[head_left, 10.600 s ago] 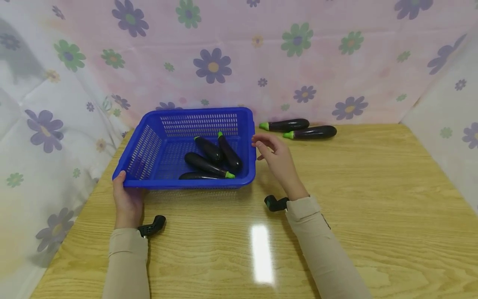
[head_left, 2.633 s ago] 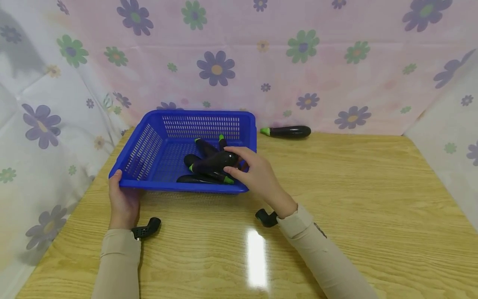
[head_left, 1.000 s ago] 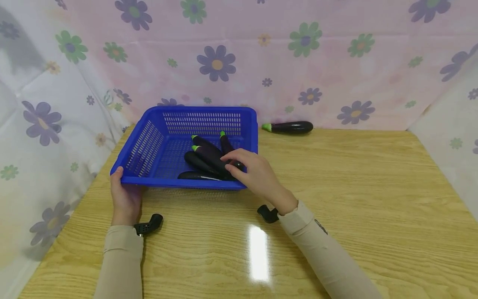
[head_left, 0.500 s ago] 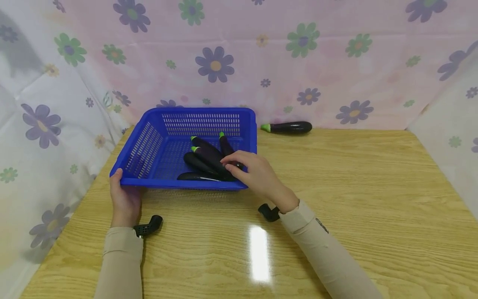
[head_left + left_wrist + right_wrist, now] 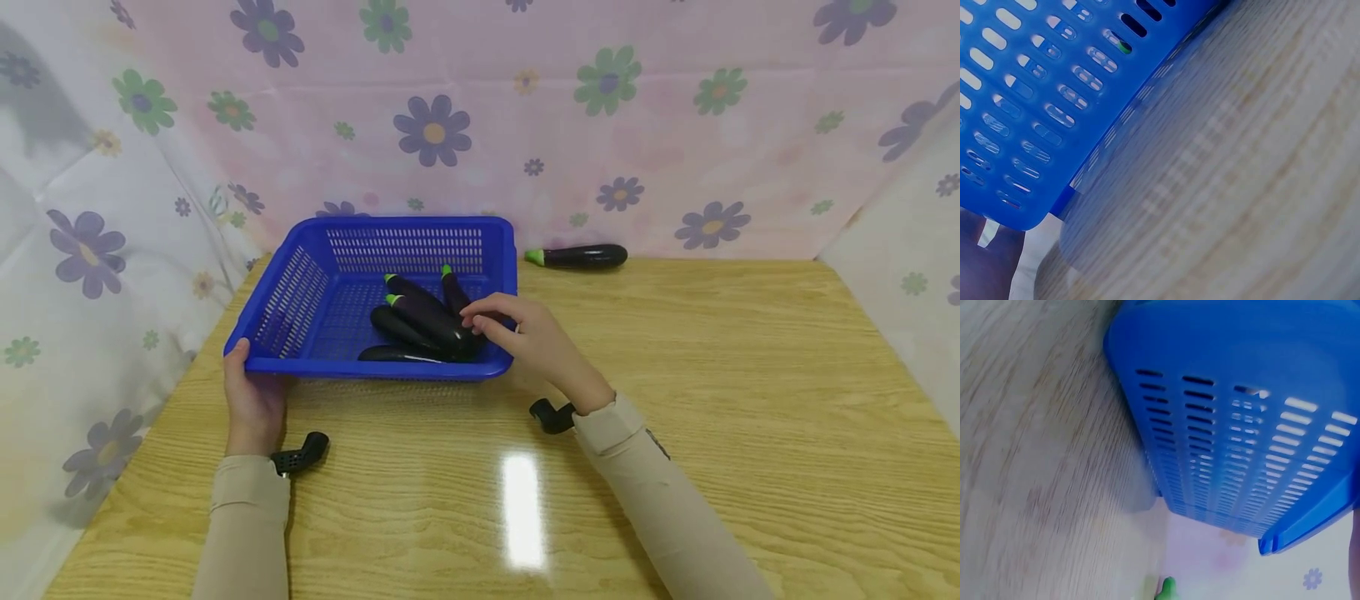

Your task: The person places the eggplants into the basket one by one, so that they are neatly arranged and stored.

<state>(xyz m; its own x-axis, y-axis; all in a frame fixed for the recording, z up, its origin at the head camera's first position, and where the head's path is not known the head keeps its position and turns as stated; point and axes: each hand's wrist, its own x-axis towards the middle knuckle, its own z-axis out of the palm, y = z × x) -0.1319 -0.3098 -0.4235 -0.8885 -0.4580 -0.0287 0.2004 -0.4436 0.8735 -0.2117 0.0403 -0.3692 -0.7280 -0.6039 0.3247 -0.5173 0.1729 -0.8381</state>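
My left hand (image 5: 253,407) grips the front left corner of a blue slotted plastic basket (image 5: 315,367), its thumb over the rim. Several dark eggplants with green stems lie at the basket's right side; the topmost eggplant (image 5: 429,322) slants across others. Over the right rim, my right hand (image 5: 528,337) hovers by that eggplant's thick end, fingers loosely bent and holding nothing. The left wrist view shows the basket's wall (image 5: 1029,209) and part of the left hand (image 5: 991,269). In the right wrist view the basket's end wall (image 5: 1229,340) fills the upper right.
One more eggplant (image 5: 581,257) lies on the wooden table (image 5: 712,400) beyond the basket's right back corner, close to the flowered backdrop (image 5: 480,83). Its green stem (image 5: 1168,589) peeks into the right wrist view. A white flowered cloth (image 5: 135,275) borders the left side.
One of the two eggplants outside has come into the basket in my right hand. That hand has since let it go and moved slightly up and right. My left hand keeps its grip.
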